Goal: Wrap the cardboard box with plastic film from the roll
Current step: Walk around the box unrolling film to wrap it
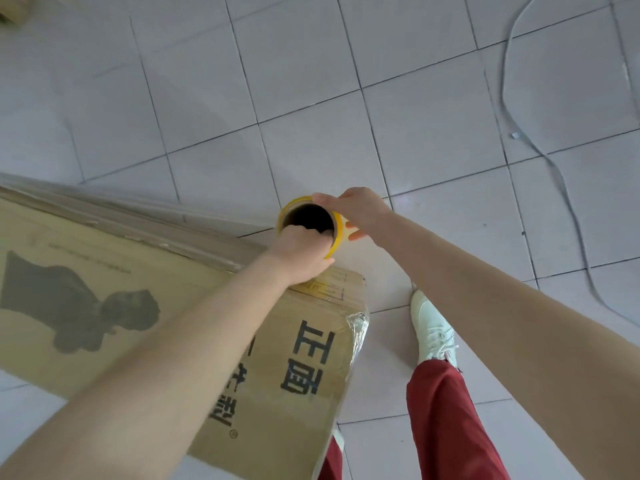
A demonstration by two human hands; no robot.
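Note:
A large flat cardboard box [145, 282] with black print stands on edge at the lower left. Clear plastic film [145, 211] stretches along its far side, and crinkled film [358, 327] covers its right corner. The film roll [337, 233] stands upright just past the box's far right corner, and I look down into its dark core with a yellow rim. My left hand [301, 254] grips the near rim, fingers hooked inside the core. My right hand [356, 207] holds the far rim, thumb on top and fingers down the outer side.
The floor is light grey tile [311, 98]. A thin grey cable [540, 147] snakes across the tiles at the right. My white shoe [433, 330] and red trouser leg [450, 417] stand just right of the box's corner.

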